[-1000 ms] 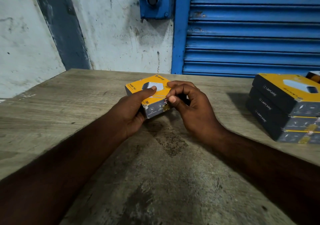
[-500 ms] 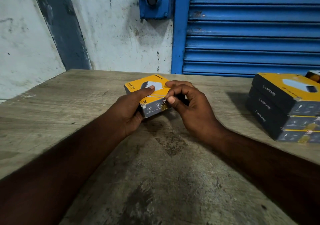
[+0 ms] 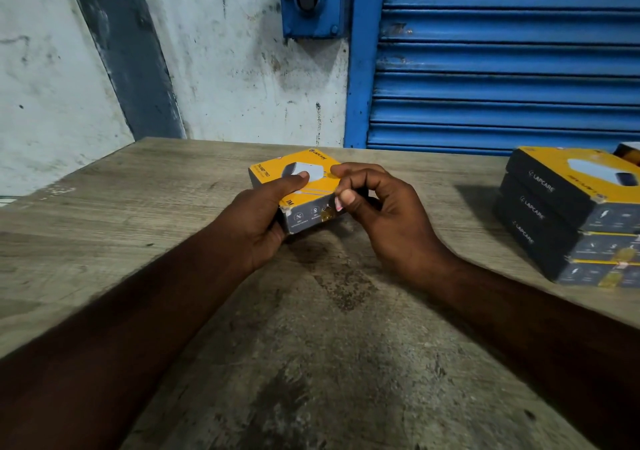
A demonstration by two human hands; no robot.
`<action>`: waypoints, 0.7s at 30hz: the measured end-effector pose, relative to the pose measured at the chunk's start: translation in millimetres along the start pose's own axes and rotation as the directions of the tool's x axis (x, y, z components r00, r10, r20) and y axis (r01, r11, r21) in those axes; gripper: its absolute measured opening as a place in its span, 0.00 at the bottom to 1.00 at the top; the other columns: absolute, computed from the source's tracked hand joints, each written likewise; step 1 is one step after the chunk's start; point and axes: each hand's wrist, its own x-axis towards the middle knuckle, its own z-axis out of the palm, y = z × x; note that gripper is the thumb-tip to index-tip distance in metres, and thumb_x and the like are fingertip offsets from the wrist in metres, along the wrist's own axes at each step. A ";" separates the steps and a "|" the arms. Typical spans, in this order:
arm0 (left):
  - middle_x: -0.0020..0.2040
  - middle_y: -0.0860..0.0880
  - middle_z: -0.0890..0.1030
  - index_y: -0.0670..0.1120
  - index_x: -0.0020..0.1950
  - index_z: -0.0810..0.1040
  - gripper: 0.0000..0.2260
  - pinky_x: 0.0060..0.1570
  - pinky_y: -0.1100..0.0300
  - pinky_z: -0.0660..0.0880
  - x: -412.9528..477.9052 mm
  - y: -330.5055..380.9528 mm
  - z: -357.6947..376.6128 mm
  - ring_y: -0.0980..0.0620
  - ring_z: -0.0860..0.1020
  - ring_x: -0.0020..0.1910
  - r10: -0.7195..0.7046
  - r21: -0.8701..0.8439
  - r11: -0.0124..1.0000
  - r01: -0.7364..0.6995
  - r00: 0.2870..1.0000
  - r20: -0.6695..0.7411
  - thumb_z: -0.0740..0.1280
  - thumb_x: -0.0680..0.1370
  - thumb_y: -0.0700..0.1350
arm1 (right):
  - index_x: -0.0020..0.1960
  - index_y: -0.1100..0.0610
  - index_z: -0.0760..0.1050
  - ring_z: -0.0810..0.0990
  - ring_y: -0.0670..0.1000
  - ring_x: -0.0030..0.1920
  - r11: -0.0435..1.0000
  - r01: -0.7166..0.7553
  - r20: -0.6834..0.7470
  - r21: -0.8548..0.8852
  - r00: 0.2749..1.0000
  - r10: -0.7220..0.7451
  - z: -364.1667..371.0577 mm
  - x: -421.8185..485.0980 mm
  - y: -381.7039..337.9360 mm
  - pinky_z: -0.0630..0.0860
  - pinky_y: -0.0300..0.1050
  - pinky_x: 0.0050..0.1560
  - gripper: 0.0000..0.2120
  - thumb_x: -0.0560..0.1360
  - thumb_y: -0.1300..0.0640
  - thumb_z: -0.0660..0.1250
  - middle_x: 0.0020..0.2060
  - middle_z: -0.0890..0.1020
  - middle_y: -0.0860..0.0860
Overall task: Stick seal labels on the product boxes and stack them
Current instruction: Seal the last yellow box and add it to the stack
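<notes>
Stack [image 3: 568, 221] of three yellow-and-grey boxes is sitting at the right of the table [image 3: 311, 345]. Matching box [image 3: 301, 214] is being held at table centre: left hand [image 3: 263, 217] is gripping its left end, right hand [image 3: 384, 214] is pinching its near corner beside a gold seal label [image 3: 326, 212]. Worn wooden top is meeting a stained wall [image 3: 235, 69] and blue shutter [image 3: 502, 69]. Further box [image 3: 628, 152] is being cut off at the right edge.

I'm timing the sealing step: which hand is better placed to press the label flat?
Likely the right hand: its thumb sits on the box beside the gold label; the left hand grips the box.
</notes>
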 end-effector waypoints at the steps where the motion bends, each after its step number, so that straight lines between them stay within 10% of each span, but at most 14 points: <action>1: 0.60 0.40 0.83 0.40 0.68 0.76 0.18 0.52 0.48 0.83 0.9 1.2 -1.5 0.42 0.83 0.58 0.008 -0.013 1.000 -0.008 1.000 -0.017 0.70 0.78 0.40 | 0.41 0.49 0.78 0.78 0.45 0.62 1.000 -0.006 0.008 0.025 1.000 0.006 -0.2 -0.3 -1.0 0.73 0.49 0.65 0.10 0.77 0.62 0.68 0.58 0.81 0.52; 14: 0.57 0.38 0.84 0.40 0.67 0.76 0.19 0.51 0.45 0.82 1.6 2.7 -3.2 0.41 0.83 0.56 0.018 0.019 1.000 -0.017 0.998 -0.065 0.72 0.77 0.41 | 0.47 0.47 0.81 0.77 0.46 0.54 0.988 0.025 -0.112 -0.152 0.993 -0.042 -3.5 -4.3 -9.9 0.69 0.32 0.55 0.09 0.73 0.61 0.76 0.47 0.84 0.47; 21: 0.59 0.39 0.83 0.40 0.68 0.76 0.19 0.51 0.47 0.83 -0.7 3.3 -1.4 0.41 0.83 0.58 -0.014 0.026 1.000 0.015 1.000 -0.007 0.71 0.78 0.41 | 0.54 0.45 0.81 0.81 0.56 0.51 0.991 0.090 -0.106 -0.102 0.989 -0.100 -1.7 -3.6 -10.5 0.74 0.53 0.60 0.15 0.71 0.61 0.76 0.39 0.85 0.43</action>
